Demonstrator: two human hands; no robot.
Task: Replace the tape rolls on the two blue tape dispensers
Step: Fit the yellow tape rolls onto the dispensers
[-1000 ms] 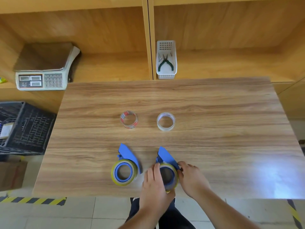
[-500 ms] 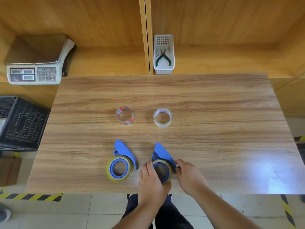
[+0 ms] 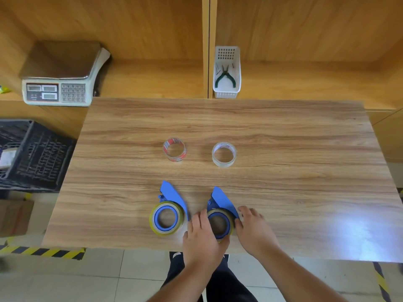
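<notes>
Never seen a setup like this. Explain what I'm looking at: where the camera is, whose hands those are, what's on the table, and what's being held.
There is no machine here. The single picture comes from a wide-angle camera worn on a person's head, looking forward and down, so the arms enter from the bottom edge.

The left hand and right hand sit on either side of the right dispenser, a blue tape holder with a yellowish roll on it. The fingers touch its sides; it rests on the table, not lifted.

Beside it lies the left dispenser, untouched. Farther back stand two loose rolls: a red-printed roll and a clear roll.

Behind the table, on shelving: a scale and a white basket holding pliers. A black crate is at the left.
</notes>
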